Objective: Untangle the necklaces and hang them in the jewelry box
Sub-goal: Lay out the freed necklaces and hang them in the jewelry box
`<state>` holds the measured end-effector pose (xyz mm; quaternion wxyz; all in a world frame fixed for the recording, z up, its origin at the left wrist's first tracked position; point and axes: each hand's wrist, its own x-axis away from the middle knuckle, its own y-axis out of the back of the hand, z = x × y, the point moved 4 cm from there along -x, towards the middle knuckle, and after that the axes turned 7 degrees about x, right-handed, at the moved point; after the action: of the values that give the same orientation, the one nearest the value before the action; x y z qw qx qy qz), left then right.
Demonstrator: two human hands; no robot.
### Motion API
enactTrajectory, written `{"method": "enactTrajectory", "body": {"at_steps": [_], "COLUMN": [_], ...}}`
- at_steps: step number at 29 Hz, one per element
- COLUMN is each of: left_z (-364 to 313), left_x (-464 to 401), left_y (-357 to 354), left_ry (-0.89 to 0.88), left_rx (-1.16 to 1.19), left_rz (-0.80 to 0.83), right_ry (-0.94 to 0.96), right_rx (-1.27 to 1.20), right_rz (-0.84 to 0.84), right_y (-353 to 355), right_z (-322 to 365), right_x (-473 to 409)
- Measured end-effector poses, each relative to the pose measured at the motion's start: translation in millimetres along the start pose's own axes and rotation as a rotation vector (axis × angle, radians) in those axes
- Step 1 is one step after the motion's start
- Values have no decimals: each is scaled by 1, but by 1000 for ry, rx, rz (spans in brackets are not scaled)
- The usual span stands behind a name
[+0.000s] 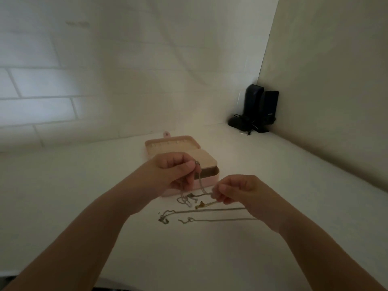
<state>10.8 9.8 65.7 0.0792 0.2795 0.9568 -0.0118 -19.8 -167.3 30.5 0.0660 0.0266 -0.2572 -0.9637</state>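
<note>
A pink jewelry box (206, 181) stands open on the white table, its lid (172, 143) laid back toward the wall. My left hand (172, 173) pinches a silver necklace (199, 181) near its ring, lifted in front of the box. My right hand (239, 192) pinches chain ends at about the same height, to the right. Between my hands a knotted clump of chains (186, 199) hangs just over the table, with a small gold pendant (200, 204) beside it. Two more thin chains (201, 211) lie stretched on the table below, running under my right hand.
A black device on a stand with cables (256, 110) sits in the far right corner. A white brick wall runs behind the table and a plain panel closes the right side. The white table surface (84, 185) spreads to the left and toward me.
</note>
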Motion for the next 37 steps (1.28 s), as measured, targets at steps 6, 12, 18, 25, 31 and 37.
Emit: {"method": "enactTrajectory", "body": {"at_steps": [6,12,18,25,31,37], "left_z": [-5,-8,9,70,97,83], "left_x": [-19,-41,-71,-105,-121,-125], "left_y": [15,55,98,159,169,167], "left_ry": [15,-71,-28,193,292,22], "left_rx": [-36,-100,-61,-477,-637,-190], "left_rz": [11,-174,-344,-638,-587,-684], "right_ry": [67,63,-10,-65,-18,139], "right_rx": [-316,-206,-31,152,107,17], "right_rz": [87,185,78,34,1,67], "right_y": [-25,-24,-20,-27,-23,-20], "right_z": [43,73,75,59,57,70], "right_x": [-39,-76,-143,-212,-242,-245]}}
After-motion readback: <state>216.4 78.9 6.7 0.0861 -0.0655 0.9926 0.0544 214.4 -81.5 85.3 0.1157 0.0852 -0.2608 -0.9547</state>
